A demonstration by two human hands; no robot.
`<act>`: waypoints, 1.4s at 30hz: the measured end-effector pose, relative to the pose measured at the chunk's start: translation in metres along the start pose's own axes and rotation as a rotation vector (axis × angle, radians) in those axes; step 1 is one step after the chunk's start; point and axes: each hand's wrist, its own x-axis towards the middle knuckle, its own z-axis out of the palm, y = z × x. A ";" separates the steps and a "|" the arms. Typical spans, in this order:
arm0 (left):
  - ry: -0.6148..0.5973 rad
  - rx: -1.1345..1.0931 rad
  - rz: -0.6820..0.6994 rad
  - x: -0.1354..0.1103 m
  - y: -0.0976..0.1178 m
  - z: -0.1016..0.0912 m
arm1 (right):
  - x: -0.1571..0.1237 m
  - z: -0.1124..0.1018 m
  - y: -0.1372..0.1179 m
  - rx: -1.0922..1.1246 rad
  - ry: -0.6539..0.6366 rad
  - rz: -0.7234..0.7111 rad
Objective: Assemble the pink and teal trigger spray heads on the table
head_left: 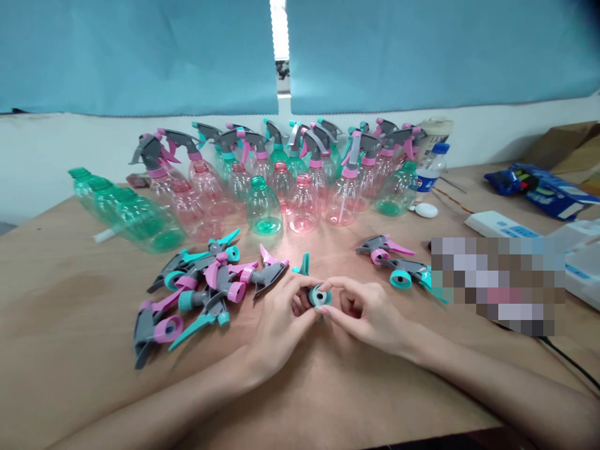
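Near the middle of the table, both hands hold one teal-and-grey trigger spray head (pixel 320 296), its round collar turned toward me. My left hand (pixel 287 307) wraps round it from the left, and the teal trigger sticks up beyond those fingers. The thumb and forefinger of my right hand (pixel 368 310) pinch the collar's rim. Left of my hands lies a pile of loose spray heads (pixel 213 278) in pink, teal and grey. On the right are a pink spray head (pixel 382 248) and a teal one (pixel 407 275).
Several clear pink and green bottles stand behind, including a green bottle (pixel 263 209) and a pink bottle (pixel 304 206); those farther back wear spray heads. Green bottles (pixel 135 215) lean at left. At right are a Pepsi bottle (pixel 429 172), blue packet (pixel 539 190), power strip (pixel 504 226) and blurred object (pixel 499 281).
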 end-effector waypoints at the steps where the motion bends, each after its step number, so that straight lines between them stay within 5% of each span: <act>1: 0.000 -0.001 0.001 0.000 0.000 0.000 | 0.000 0.000 0.000 0.005 -0.010 0.008; 10: -0.018 -0.010 0.038 0.000 -0.001 0.001 | 0.003 0.002 0.001 0.049 -0.124 0.086; 38: -0.048 0.116 0.067 0.003 0.002 0.000 | 0.006 0.005 0.001 -0.273 -0.131 -0.146; 42: -0.033 0.112 0.059 0.004 0.001 -0.001 | 0.006 0.003 0.000 -0.113 -0.151 -0.006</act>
